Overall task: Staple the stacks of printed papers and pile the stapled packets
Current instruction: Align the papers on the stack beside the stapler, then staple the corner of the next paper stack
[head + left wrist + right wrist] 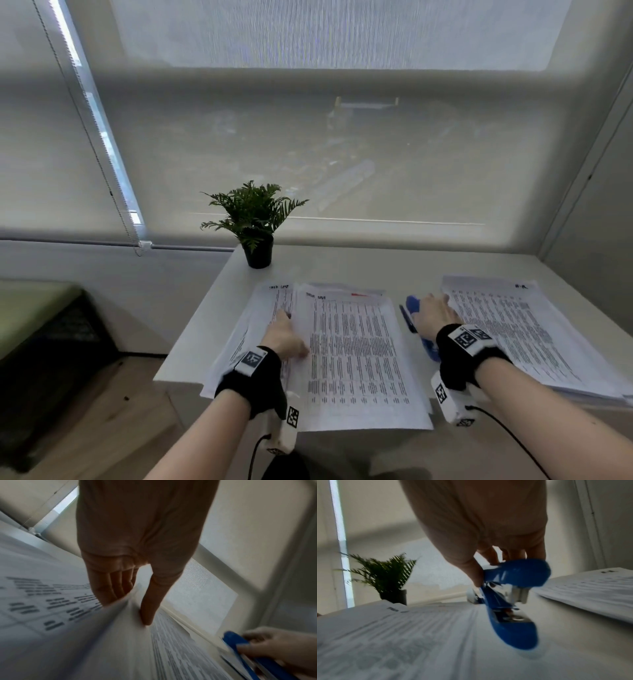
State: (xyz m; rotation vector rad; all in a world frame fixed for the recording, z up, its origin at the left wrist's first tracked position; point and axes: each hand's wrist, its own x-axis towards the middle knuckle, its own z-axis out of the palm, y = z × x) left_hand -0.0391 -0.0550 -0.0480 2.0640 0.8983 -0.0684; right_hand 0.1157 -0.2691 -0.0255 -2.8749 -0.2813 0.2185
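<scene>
**Stapler lifted as next packet is gathered**

Gripping a glossy blue plastic stapler with a bright metal magazine, the person's right hand holds it off the white table, fingers curled over the top arm and thumb against its side; the tool's mouth hangs partly agape. It sits in the gap between two spreads of printed white sheets, likely so it can swing to either one. The left hand pinches the edge of the middle stack of table-printed papers, thumb on top and fingers tucked beneath, apparently to square the sheets or raise them for the staple. A second, thicker pile of printed pages lies to the right, well apart. Whether that pile is already stapled cannot be told. A small potted green fern stands at the table's far edge.
</scene>
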